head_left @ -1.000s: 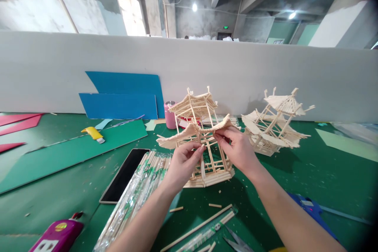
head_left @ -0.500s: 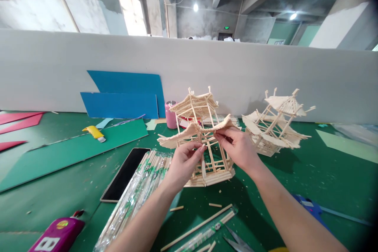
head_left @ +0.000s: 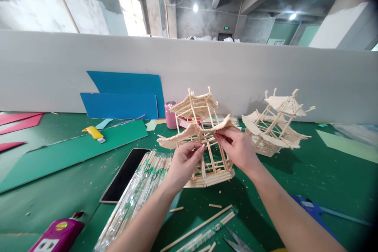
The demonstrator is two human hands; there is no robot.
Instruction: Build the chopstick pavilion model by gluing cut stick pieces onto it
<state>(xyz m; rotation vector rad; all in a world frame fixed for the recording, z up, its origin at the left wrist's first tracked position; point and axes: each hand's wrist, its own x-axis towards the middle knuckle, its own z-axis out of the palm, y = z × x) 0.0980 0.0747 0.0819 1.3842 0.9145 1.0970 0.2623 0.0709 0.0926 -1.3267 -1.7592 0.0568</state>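
Note:
A tiered pavilion model (head_left: 196,104) made of wooden chopsticks stands upright in front of me. Close to its front uprights, my left hand (head_left: 186,160) is closed in a pinch, with the pale end of a small stick piece showing at its fingertips. My right hand (head_left: 238,147) has its fingers bent together at the lower roof's right side, gripping the model just under the eave; its fingertips are partly hidden there. Behind and to the right stands a second chopstick pavilion (head_left: 274,126), untouched.
Wrapped chopsticks (head_left: 138,193) lie left beside a phone (head_left: 125,177). Nearer are scissors (head_left: 236,240), loose sticks (head_left: 196,226) and a purple tool (head_left: 59,234). A yellow cutter (head_left: 95,133), blue boards (head_left: 119,105) and a pink can (head_left: 170,115) sit farther back; a blue tool (head_left: 310,206) lies right.

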